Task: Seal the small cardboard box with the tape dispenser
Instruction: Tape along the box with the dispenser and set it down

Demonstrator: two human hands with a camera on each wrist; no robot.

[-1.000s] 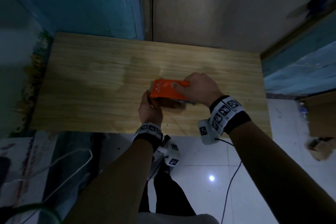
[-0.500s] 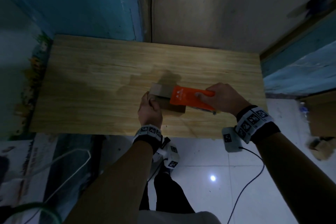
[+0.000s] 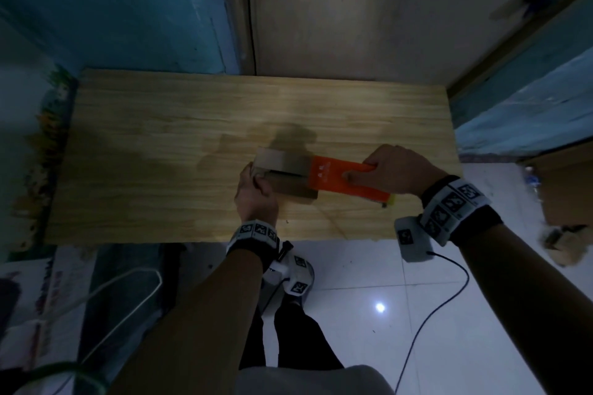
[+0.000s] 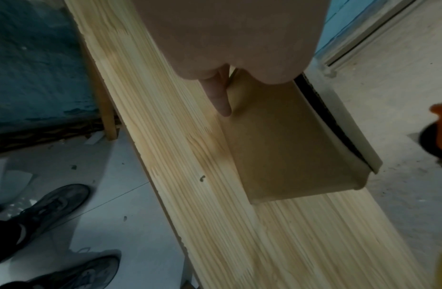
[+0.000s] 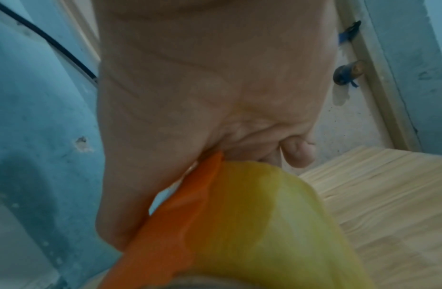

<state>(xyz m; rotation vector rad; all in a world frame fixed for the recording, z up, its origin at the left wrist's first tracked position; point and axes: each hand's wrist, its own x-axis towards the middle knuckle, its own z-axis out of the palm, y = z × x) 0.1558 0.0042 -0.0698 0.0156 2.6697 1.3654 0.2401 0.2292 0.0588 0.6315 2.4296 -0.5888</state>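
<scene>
A small brown cardboard box sits on the wooden table, near its front edge. My left hand grips the box's left end; in the left wrist view one finger lies along the box's side wall. My right hand grips the orange tape dispenser, whose front end sits at the box's right end. In the right wrist view the dispenser's orange body and a yellow tape roll fill the lower frame. A dark gap shows between the box's top flaps.
The table stands against a blue and beige wall. White tiled floor lies below its front edge, with cables and my shoes. More cardboard sits at the right on the floor.
My right hand has drawn the tape dispenser rightward across the box top, from over its left end to its right end. My left hand has stayed on the box.
</scene>
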